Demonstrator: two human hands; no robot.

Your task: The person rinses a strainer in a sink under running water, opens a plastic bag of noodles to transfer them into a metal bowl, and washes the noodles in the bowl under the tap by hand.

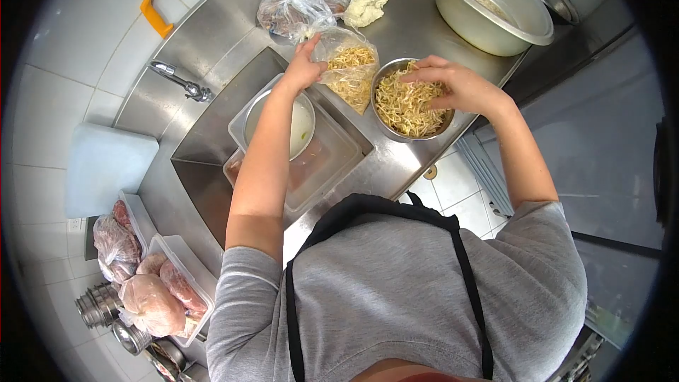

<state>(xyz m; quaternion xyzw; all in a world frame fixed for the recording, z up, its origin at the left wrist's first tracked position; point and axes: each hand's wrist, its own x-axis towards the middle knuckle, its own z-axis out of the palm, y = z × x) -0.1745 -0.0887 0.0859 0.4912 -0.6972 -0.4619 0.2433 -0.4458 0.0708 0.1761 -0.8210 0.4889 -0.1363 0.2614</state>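
Note:
My left hand is at the near-left edge of a clear plastic bag, its fingers closed on the film. Bean sprouts show through the bag, which lies on the steel counter beside the sink. My right hand is over a round metal bowl heaped with bean sprouts. Its fingers and thumb are apart and touch the top of the heap; some fingertips are hidden among the sprouts. The bowl stands close to the counter's front edge, right of the bag.
In the sink, a white round container sits on a plastic tub. Behind are a tied bag, a pale crumpled cloth and a large basin. A faucet and tubs of bagged meat are left.

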